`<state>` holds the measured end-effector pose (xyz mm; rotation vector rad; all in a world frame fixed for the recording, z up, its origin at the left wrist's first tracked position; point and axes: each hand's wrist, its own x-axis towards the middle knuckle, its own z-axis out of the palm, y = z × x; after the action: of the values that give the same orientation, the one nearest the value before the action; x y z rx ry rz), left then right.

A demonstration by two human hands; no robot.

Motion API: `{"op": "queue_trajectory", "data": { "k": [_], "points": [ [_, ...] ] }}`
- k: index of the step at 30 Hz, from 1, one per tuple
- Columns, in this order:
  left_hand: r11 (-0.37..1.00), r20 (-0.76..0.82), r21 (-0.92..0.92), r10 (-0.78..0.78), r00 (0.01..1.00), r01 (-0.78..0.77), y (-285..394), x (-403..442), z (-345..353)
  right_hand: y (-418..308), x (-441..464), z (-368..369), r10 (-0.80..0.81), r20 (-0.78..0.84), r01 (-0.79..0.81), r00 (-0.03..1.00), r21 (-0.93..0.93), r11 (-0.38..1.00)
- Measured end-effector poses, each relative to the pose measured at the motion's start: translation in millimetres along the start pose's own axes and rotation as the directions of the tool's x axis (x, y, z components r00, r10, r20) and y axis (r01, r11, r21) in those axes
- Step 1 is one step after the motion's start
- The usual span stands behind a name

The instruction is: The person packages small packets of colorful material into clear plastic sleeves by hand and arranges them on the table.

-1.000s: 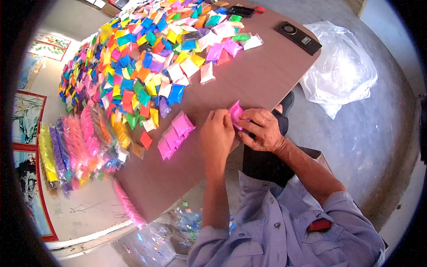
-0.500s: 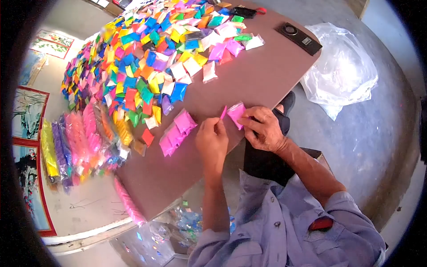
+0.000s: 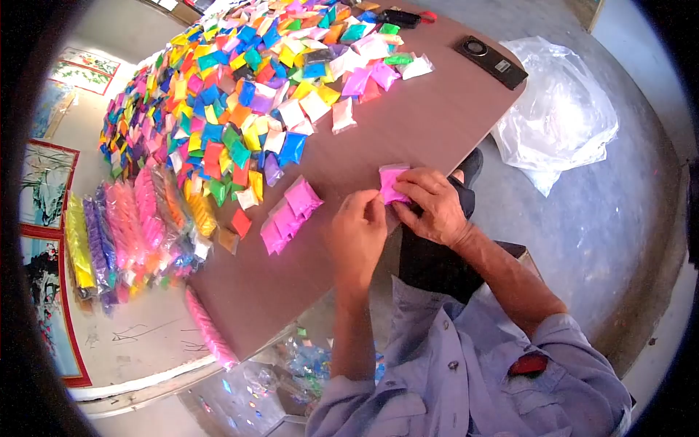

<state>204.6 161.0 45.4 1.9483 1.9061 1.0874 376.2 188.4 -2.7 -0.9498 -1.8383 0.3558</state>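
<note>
A small clear packet with bright pink contents (image 3: 391, 180) is held near the table's edge. My right hand (image 3: 435, 206) grips it from the right, fingers bent over its face and side. My left hand (image 3: 358, 231) is closed in a pinch at the packet's lower left edge. Whatever lies between those left fingertips is hidden. To the left of my hands, several pink packets (image 3: 290, 215) lie overlapped in a short row on the brown table (image 3: 291, 298).
A large heap of multicoloured packets (image 3: 218, 109) covers the table's far left side. Long filled bags (image 3: 131, 233) lie at the left, with one pink roll (image 3: 210, 328) nearer. A black device (image 3: 491, 62) sits by the right edge. A clear plastic bag (image 3: 557, 116) stands beyond it.
The small pink piece that stood up from my left fingertips no longer shows. My left hand has moved right, up to the packet, which is now turned more upright in my right hand.
</note>
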Motion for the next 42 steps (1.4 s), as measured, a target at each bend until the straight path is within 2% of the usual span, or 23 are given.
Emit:
{"op": "queue_trajectory", "data": {
  "k": [1, 2, 3, 6, 8, 11, 13, 15, 19, 21, 23, 26, 29, 32, 35, 39, 42],
  "points": [
    [0.999, 0.029, 0.047, 0.012, 1.0, -0.013, 3.4, -0.8, 0.8, 1.0, -0.1, 0.7, 0.001, 0.003, -0.001, 1.0, 0.0, 1.0],
    [0.995, -0.01, 0.069, 0.076, 0.997, -0.075, -10.6, 0.4, 7.3, 2.9, -0.2, 1.7, -0.012, -0.001, 0.012, 1.0, 0.0, 1.0],
    [0.995, -0.01, 0.067, 0.076, 0.997, -0.075, -18.6, 3.3, 8.9, 3.8, 0.1, 1.7, -0.025, -0.006, 0.025, 1.0, 0.0, 1.0],
    [0.996, -0.036, 0.072, 0.056, 0.998, -0.054, -27.0, 7.7, 8.7, 0.9, 1.7, -2.3, -0.02, 0.038, 0.02, 0.999, 0.011, 1.0],
    [0.999, -0.031, -0.052, 0.009, 0.999, -0.01, -16.4, 2.9, 1.8, 1.2, 1.2, -1.4, -0.02, 0.024, 0.019, 1.0, 0.014, 1.0],
    [1.0, 0.011, 0.003, -0.005, 1.0, 0.005, 10.0, -9.8, -6.9, -1.1, 0.6, -0.9, 0.004, 0.023, -0.005, 1.0, 0.028, 1.0],
    [0.999, -0.001, 0.028, 0.04, 0.999, -0.04, -6.3, -16.5, -0.9, -0.4, 1.0, -1.0, 0.022, 0.037, -0.023, 0.999, 0.032, 0.999],
    [0.999, -0.032, 0.047, -0.013, 0.999, 0.014, -21.0, -16.6, 0.7, 2.1, 0.4, -0.5, 0.016, 0.041, -0.017, 0.999, 0.023, 1.0],
    [0.998, -0.069, -0.034, -0.063, 0.996, 0.06, -11.7, -20.7, -4.1, 2.9, 3.2, -2.4, -0.007, 0.048, 0.004, 0.999, 0.051, 0.999],
    [0.997, -0.079, -0.038, 0.061, 0.995, -0.065, 2.3, -28.1, 1.2, 2.9, 2.8, -1.5, 0.023, 0.029, -0.024, 0.999, 0.037, 0.999],
    [0.997, -0.053, -0.049, 0.055, 0.997, -0.057, 2.3, -32.4, 4.8, 4.5, 1.9, 1.5, 0.023, 0.01, -0.023, 1.0, 0.041, 0.999],
    [0.995, -0.132, 0.1, 0.037, 0.991, -0.023, -17.7, -32.6, 6.8, 6.7, 1.0, 3.7, 0.031, -0.006, -0.03, 1.0, 0.025, 0.999],
    [1.0, -0.142, 0.019, -0.016, 0.99, 0.019, -21.8, -31.4, -0.9, 2.7, 6.6, 1.7, 0.041, 0.003, -0.041, 0.999, -0.009, 0.999],
    [1.0, -0.103, -0.004, 0.024, 0.994, -0.024, -6.4, -36.4, -0.5, -0.4, 6.9, 2.9, 0.075, 0.003, -0.075, 0.997, -0.025, 0.997],
    [0.995, -0.099, 0.096, 0.052, 0.994, -0.042, -18.6, -34.1, 2.4, 1.6, 8.1, 2.8, 0.085, 0.005, -0.085, 0.996, -0.014, 0.996],
    [0.998, -0.125, 0.061, 0.004, 0.992, 0.003, -23.9, -27.0, -3.9, 1.1, 11.6, 2.2, 0.076, 0.001, -0.076, 0.997, 0.003, 0.997],
    [0.998, -0.12, 0.011, 0.062, 0.991, -0.062, -11.4, -30.0, -3.1, -1.3, 12.1, 1.9, 0.079, -0.021, -0.078, 0.997, 0.008, 0.997]
  ]
}}
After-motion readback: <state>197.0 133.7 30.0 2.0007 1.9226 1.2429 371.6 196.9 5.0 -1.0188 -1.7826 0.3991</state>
